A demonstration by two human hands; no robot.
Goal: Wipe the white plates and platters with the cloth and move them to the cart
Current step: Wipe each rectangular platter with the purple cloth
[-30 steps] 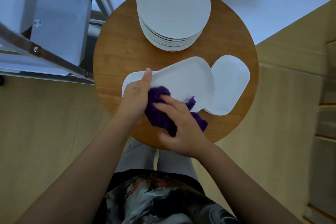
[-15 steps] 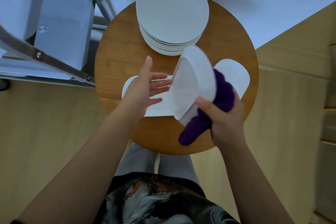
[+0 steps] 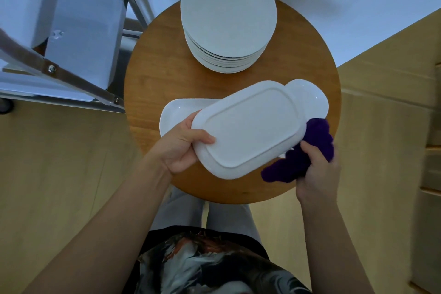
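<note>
Half a second ago that platter stood on edge in the right hand; now it lies flipped, underside up, above the table's near half, and the left hand point(image 3: 181, 144) has closed on its 8 o'clock end, thumb curled over the base. The platter point(image 3: 248, 126) sits clear of the round table point(image 3: 155, 55). At its 4 o'clock corner the right hand point(image 3: 317, 169) is bunched around the purple cloth point(image 3: 307, 153), which touches the platter's edge.

I'd say the job is barely begun. This piece looks wiped on its face, with the back still to do. Two more platters lie under it, one point(image 3: 176, 114) poking out at 9 o'clock, another point(image 3: 310, 98) at 2 o'clock. A stack of round plates point(image 3: 228, 12) waits at 12 o'clock. The cart point(image 3: 78, 24) stands at 10 o'clock; whether anything rests on it I can't tell.
</note>
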